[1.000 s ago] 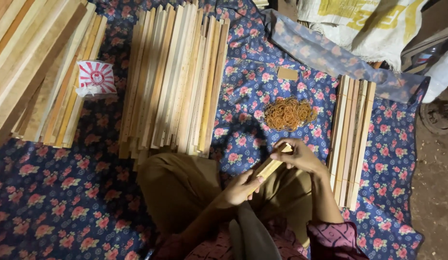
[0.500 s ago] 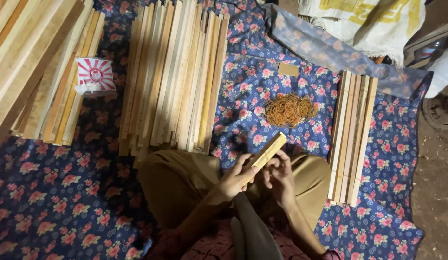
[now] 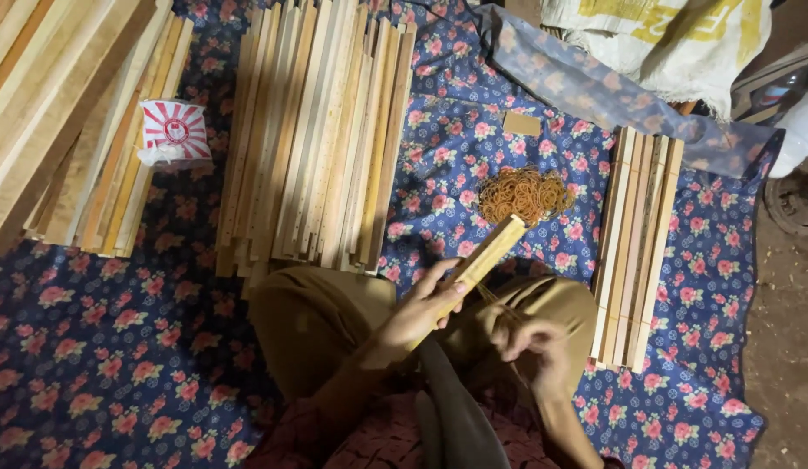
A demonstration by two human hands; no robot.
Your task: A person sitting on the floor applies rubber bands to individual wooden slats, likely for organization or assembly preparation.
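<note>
Since half a second ago, right hand (image 3: 534, 343) dropped lower, pinching a rubber band (image 3: 495, 300) stretched from the wooden stick bundle (image 3: 478, 265). Left hand (image 3: 421, 308) wrapped round bundle over lap. Overstretched, could snap; sticks may slip.

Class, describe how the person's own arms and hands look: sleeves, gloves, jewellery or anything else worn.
Both hands are bare: the left hand and right hand show no gloves, rings or watch that can be made out. The forearms are uncovered; dark red patterned fabric shows at the bottom edge.
</note>
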